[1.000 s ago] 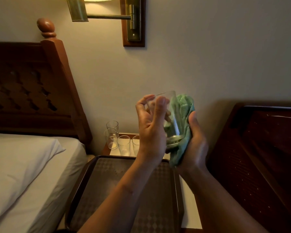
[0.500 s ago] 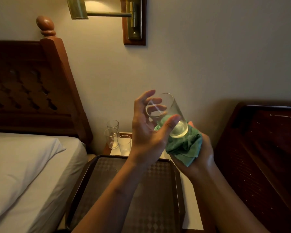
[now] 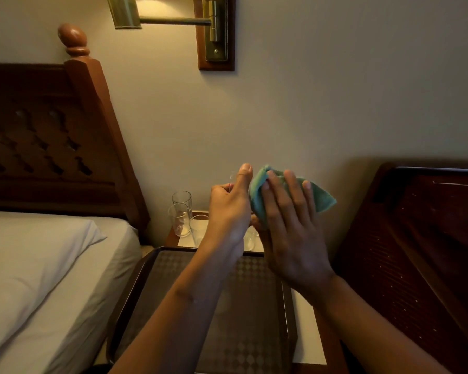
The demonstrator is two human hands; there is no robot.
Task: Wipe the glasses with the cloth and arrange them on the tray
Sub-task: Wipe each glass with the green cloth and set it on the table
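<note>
My left hand (image 3: pixel 229 211) grips a clear glass (image 3: pixel 231 182) held up over the tray. Only a sliver of the glass rim shows beside my thumb. My right hand (image 3: pixel 289 230) holds the green cloth (image 3: pixel 322 202) wrapped against the right side of that glass, fingers laid over the cloth. Several more clear glasses stand on the nightstand behind: two tall ones (image 3: pixel 181 201) (image 3: pixel 177 221) and shorter ones (image 3: pixel 197 229) (image 3: pixel 250 240). The dark patterned tray (image 3: pixel 152 265) lies below my forearms with no glass on its visible part.
A bed with white sheets (image 3: pixel 38 265) and a carved wooden headboard (image 3: pixel 52 130) is at the left. A second dark headboard (image 3: pixel 430 238) stands at the right. A brass wall lamp (image 3: pixel 173 20) hangs above. The white-topped nightstand (image 3: pixel 305 333) carries the tray.
The glass has turned so it is now hidden behind my left hand. My right hand came from under the glass up over its side, with the cloth covering it.
</note>
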